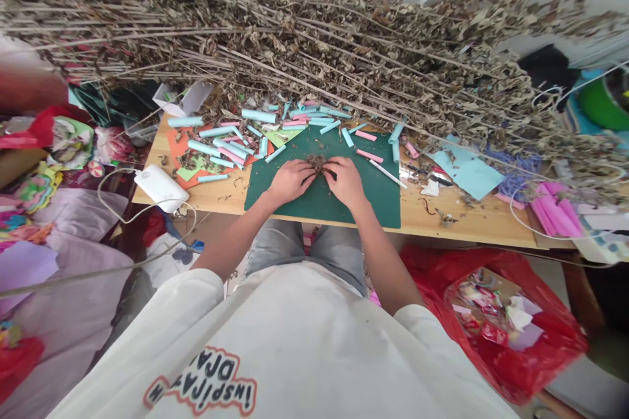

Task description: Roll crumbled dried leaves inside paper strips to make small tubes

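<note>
Over the dark green cutting mat (314,203), my left hand (293,181) and my right hand (344,178) meet around a small clump of dried leaves (317,162). Fingers of both hands are curled in and pinch the clump from either side. Crumbs of leaf lie on the mat near them. Beyond the hands are many rolled paper tubes, such as a blue tube (259,116) and a pink tube (366,135). A thin white stick (388,173) rests on the mat to the right of my right hand.
A big heap of dried stalks (295,39) spans the back of the wooden table (472,219). At left lies a white power bank (161,188) with a cable. Blue paper (466,167) and pink crepe paper (555,209) are at right. A red bag (550,353) of scraps stands below.
</note>
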Motion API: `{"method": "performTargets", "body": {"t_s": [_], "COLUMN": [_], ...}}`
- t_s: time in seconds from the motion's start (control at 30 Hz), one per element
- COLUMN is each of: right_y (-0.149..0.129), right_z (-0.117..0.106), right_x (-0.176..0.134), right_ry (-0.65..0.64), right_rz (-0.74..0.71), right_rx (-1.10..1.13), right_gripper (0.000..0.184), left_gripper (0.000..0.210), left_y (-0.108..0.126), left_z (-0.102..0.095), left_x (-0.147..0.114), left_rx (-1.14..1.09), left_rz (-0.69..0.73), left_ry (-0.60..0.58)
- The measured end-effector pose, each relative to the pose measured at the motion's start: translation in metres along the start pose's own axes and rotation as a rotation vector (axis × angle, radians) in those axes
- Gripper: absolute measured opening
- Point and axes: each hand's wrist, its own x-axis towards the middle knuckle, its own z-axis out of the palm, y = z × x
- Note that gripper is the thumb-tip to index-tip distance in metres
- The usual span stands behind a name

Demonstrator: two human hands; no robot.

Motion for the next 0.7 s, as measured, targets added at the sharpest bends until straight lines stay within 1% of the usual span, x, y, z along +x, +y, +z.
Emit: {"method": "performTargets", "body": {"t_s": [0.07, 0.17, 0.23, 0.3, 0.33, 0.37, 0.43, 0.5, 0.53, 0.63, 0.7], "right_y": [-0.001, -0.004, -0.006, -0.006, -0.005, -0.003, 0.001, 0.006, 0.007, 0.008, 0.008], "right_z": [0.0, -0.003, -0.004, -0.003, -0.002, -0.002, -0.002, -0.003, -0.004, -0.004, -0.002], "right_x": [-0.001, -0.004, -0.007, -0.01, -0.012, -0.013, -0.016, -0.02, -0.022, -0.028, -0.029], "right_ry": [0.014, 0.103, 0.084, 0.033, 0.03, 0.055, 0.159, 0.252, 0.274, 0.271, 0.262], "right_rz": [-0.027, 0.004, -0.006, -0.036, -0.04, -0.029, 0.021, 0.072, 0.093, 0.14, 0.149], "right_rx": [-0.009, -0.014, -0.028, -0.034, -0.028, -0.015, 0.03, 0.08, 0.097, 0.106, 0.095], "right_gripper": [0.025, 0.03, 0.032, 0.032, 0.03, 0.028, 0.024, 0.023, 0.025, 0.039, 0.038], "left_gripper": [0.029, 0.034, 0.038, 0.037, 0.036, 0.035, 0.035, 0.033, 0.032, 0.028, 0.028], "left_y": [0.0, 0.005, 0.009, 0.01, 0.009, 0.006, -0.004, -0.018, -0.025, -0.042, -0.046], "left_z": [0.001, 0.002, 0.002, 0.0, -0.002, -0.005, -0.014, -0.027, -0.033, -0.047, -0.051], "left_x": [-0.001, -0.003, -0.003, -0.004, -0.005, -0.006, -0.009, -0.014, -0.017, -0.021, -0.02], "left_rx": [-0.003, -0.008, -0.005, 0.003, 0.011, 0.028, 0.09, 0.192, 0.238, 0.327, 0.351], "left_rz": [0.001, -0.05, -0.047, -0.038, -0.053, -0.092, -0.219, -0.34, -0.393, -0.511, -0.553], "left_ry": [0.022, 0.065, 0.051, 0.042, 0.054, 0.079, 0.151, 0.186, 0.192, 0.225, 0.228]}}
